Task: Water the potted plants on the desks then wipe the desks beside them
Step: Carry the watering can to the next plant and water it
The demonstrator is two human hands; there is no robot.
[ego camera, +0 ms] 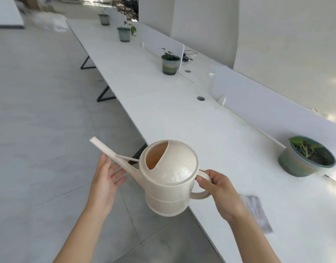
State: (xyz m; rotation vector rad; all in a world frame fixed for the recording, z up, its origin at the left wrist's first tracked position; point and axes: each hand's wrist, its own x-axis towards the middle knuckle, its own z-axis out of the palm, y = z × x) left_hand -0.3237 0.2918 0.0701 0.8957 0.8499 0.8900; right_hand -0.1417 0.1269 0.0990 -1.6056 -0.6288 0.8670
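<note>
Grey tiled floor point(39, 111), white divider panels point(267, 103), black cables point(190, 53) by one panel's end, white pillars point(201, 25) beyond.

Cream watering can point(169, 179) upright, spout left, potted plant point(306, 156) on desk point(182, 120)

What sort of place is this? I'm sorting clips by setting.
Probably an open-plan office: a long row of white desks, divider panels along their back edge, and cable grommets.
</note>
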